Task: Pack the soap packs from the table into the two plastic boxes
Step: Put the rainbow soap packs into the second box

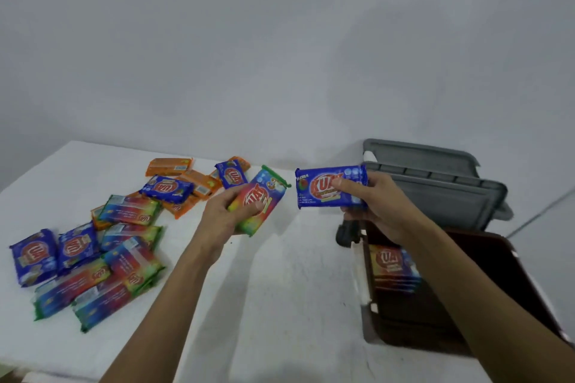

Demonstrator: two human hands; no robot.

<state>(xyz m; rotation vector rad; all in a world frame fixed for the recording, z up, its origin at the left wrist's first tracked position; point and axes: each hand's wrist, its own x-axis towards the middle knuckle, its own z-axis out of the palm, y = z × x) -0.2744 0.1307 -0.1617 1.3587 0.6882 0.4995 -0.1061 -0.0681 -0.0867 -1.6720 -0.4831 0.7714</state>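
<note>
grip first: the right hand (382,208) pinches a blue plastic-wrapped soap pack (329,188) by its right end, thumb across the printed face and fingers behind, while the left hand (222,216) is curled round the lower end of a rainbow-striped red, green and blue soap pack (259,196). both packs are held off the white table (280,289).

what matters is how the blue pack lies to the dark brown plastic box (413,320), open at the table's right edge. the pack hangs just beyond the box's far-left corner, face toward the camera, long axis running left to right; the opening lies below it and nearer the person, under the right forearm. a short stack of packs (392,270) lies flat by the box's left wall, labels seemingly reading the same way, so i judge the pack needs tipping flat and bringing down and back, with little turning.

the right hand is much the nearer to the box; the left hand's pack slants from lower left to upper right over mid-table, the right hand between it and the box. grey ribbed plastic pieces (435,183) stand behind the box: lids or the second box, i cannot tell. many loose soap packs (93,258) lie on the table's left side.
</note>
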